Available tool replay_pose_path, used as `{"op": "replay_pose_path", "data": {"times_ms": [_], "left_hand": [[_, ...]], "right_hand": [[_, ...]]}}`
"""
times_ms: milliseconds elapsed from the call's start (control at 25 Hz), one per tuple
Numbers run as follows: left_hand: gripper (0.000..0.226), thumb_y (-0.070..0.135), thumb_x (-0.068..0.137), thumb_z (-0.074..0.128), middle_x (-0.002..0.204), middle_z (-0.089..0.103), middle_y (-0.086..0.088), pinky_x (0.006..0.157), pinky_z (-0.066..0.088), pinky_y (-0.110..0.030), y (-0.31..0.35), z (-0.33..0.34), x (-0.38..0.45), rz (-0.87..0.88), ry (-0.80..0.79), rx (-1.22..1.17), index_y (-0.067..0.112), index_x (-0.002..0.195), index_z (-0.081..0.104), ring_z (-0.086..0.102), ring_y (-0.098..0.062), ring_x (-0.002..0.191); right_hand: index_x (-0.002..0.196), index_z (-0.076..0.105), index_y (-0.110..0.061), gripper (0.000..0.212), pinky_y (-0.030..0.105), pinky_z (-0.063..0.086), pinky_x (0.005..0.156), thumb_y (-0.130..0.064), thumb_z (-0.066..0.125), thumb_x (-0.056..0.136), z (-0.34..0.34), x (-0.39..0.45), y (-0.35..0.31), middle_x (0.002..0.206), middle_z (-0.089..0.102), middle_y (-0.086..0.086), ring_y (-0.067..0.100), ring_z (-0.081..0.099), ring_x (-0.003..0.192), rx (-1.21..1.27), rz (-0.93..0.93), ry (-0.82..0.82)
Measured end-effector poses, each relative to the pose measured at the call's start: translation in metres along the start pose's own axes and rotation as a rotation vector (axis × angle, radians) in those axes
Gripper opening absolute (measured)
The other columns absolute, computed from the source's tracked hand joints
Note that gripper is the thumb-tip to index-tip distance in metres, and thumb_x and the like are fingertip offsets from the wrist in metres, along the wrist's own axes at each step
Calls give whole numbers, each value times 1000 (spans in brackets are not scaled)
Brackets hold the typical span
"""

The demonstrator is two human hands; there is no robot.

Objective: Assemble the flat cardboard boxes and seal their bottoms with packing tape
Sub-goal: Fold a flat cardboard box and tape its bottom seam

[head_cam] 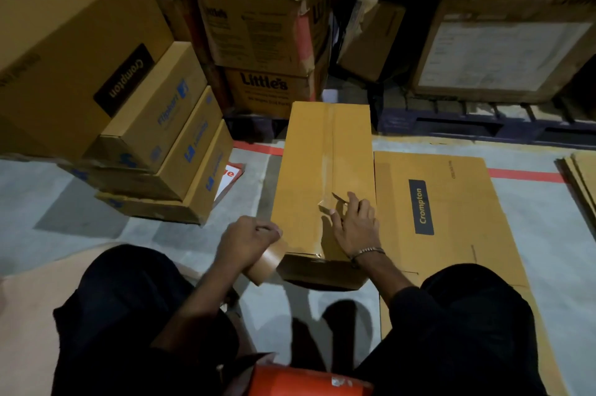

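Box (325, 176) stands assembled on floor, bottom up, tape strip along centre seam. Right hand (356, 227) rests on box near tape end, pinching small blade. Left hand (246, 239) grips tape roll (267, 261) beside box. Flat box (451, 208) alongside, unassembled. Judgement: one nearly sealed, more remain.

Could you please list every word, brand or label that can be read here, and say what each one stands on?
"Crompton": black label on the flat cardboard sheet right of the taped box.
"Crompton": black label on the large box, upper left.
"Flipkart": blue print on the stacked boxes, partly blurred.
"Little's": the two stacked cartons behind.
The white sheet on the far right carton is too blurred to read.
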State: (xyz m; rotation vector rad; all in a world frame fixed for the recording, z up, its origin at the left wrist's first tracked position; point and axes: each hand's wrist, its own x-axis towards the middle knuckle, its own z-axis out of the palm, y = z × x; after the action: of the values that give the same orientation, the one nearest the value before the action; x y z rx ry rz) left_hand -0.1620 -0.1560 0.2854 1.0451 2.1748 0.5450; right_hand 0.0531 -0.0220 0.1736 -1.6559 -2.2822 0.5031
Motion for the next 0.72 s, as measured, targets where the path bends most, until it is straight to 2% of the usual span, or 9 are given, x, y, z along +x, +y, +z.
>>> {"op": "replay_pose_path", "data": {"times_ms": [80, 160, 240, 360, 480, 560, 600, 640, 720], "left_hand": [[8, 46, 85, 77, 104, 77, 15, 86, 55, -32, 8, -35, 12, 40, -102, 73, 42, 88, 82, 69, -11, 93], [8, 38, 89, 79, 103, 77, 13, 77, 53, -29, 11, -67, 14, 24, -188, -43, 32, 93, 84, 69, -13, 93], [11, 34, 93, 77, 105, 78, 7, 74, 52, -31, 7, -84, 13, -18, -240, -173, 28, 99, 84, 69, -19, 97], [13, 33, 95, 75, 105, 77, 5, 74, 54, -33, 2, -84, 15, -57, -294, -219, 25, 103, 82, 69, -21, 96], [13, 28, 98, 72, 99, 77, 4, 69, 50, -28, -1, -73, 20, -36, -323, -158, 20, 104, 81, 66, -17, 86], [13, 24, 100, 69, 85, 70, 8, 63, 45, -21, 2, -66, 21, 36, -386, -83, 19, 106, 79, 61, -7, 76], [13, 22, 100, 69, 84, 66, 8, 64, 44, -19, 5, -62, 21, 65, -437, -39, 21, 108, 78, 59, -5, 74], [14, 22, 97, 72, 89, 65, 4, 67, 45, -21, 6, -57, 23, 97, -516, 3, 25, 110, 77, 58, -7, 77], [24, 26, 87, 83, 96, 63, -9, 74, 46, -29, 9, -45, 26, 145, -672, 89, 34, 109, 76, 58, -16, 82]], "right_hand": [[155, 30, -17, 66, 48, 36, 108, -59, 25, 105, 17, 4, -6, 140, 42, 12, 32, 42, 131, -124, -39, -114], [163, 16, -20, 71, 54, 13, 123, -60, 12, 105, 33, 2, -7, 165, 20, 11, 34, 12, 155, -253, -16, -249], [165, 9, -21, 74, 56, 5, 126, -60, 3, 102, 31, 2, -5, 172, 8, 7, 32, -1, 158, -294, -20, -277], [164, 19, -21, 78, 58, 18, 123, -63, 7, 100, 12, 2, -11, 168, 23, 9, 33, 11, 157, -251, -30, -212], [156, 39, -18, 66, 53, 28, 118, -58, 35, 104, -14, -8, -22, 158, 44, 10, 35, 26, 153, -17, 148, -107], [130, 66, -20, 42, 39, 48, 99, -49, 57, 100, -37, -20, -35, 130, 70, 3, 29, 57, 131, 336, 259, -198], [114, 74, -20, 29, 32, 52, 87, -41, 68, 96, -48, -28, -43, 112, 76, -4, 22, 67, 114, 575, 353, -288], [105, 78, -19, 20, 28, 53, 80, -35, 76, 91, -55, -38, -50, 101, 78, -9, 17, 70, 103, 793, 440, -398], [107, 78, -18, 26, 27, 55, 82, -28, 85, 84, -57, -58, -61, 96, 78, -10, 14, 71, 98, 970, 511, -534]]}}
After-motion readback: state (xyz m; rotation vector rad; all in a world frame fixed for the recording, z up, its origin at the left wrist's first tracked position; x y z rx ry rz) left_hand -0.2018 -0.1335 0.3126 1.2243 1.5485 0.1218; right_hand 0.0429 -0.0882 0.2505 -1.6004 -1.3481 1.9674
